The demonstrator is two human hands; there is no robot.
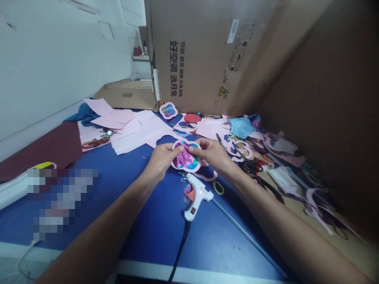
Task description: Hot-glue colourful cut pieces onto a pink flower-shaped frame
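Both my hands hold a pink flower-shaped paper frame (186, 158) with a shiny magenta and blue centre, just above the blue mat (154, 221). My left hand (161, 159) pinches its left edge, fingers closed on it. My right hand (211, 154) grips its right edge, thumb pressed on top. A white hot glue gun (195, 195) lies right below my hands, its black cord running toward me. A second finished pink flower piece (168, 110) leans against the big cardboard box (207, 59) at the back.
Pink paper sheets (124, 126) and offcuts cover the back of the mat. Black scissors (251, 165) lie right of my right hand, red-handled scissors (96, 142) at the left. A blue cloth (241, 127), a red piece (192, 117) and a long metal rod (245, 236) are nearby.
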